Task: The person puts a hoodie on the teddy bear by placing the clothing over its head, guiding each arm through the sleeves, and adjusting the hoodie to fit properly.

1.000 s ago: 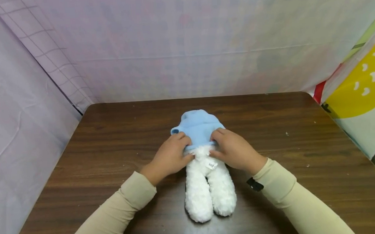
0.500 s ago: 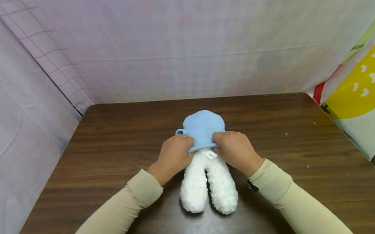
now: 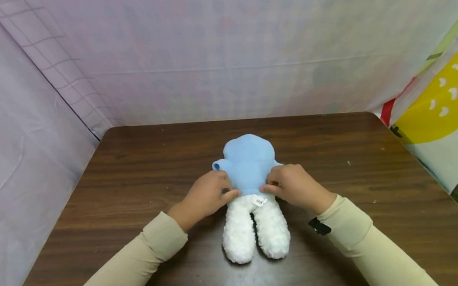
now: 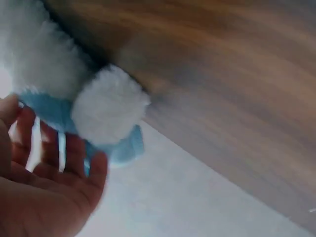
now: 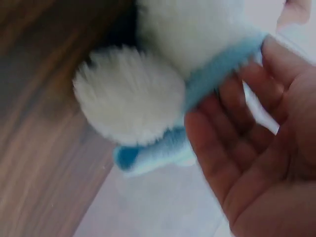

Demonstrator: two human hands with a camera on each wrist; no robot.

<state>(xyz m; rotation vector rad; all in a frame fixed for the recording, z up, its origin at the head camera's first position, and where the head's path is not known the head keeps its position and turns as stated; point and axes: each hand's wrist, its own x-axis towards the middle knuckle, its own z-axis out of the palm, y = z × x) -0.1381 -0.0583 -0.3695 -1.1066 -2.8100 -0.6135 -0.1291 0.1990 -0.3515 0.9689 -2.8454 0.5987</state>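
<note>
A white fluffy plush toy lies on the table with its legs toward me and a small white tag at its hips. A light blue shirt covers its upper part, one sleeve opening showing at the left. My left hand pinches the left of the hem, thumb on top. On the other side my right hand pinches the hem with thumb and forefinger. Both wrist views show a round white tuft, the left one and the right one, outside the shirt below each sleeve.
The toy rests on a dark brown wooden table with rounded far corners. A pale curtain hangs behind it. More cloth hangs at both sides, the right one with a yellow print.
The shirt's hem has come down toward the legs, and its back is smoother and flatter. Both hands have shifted toward me along with it, and the legs have changed position slightly.
</note>
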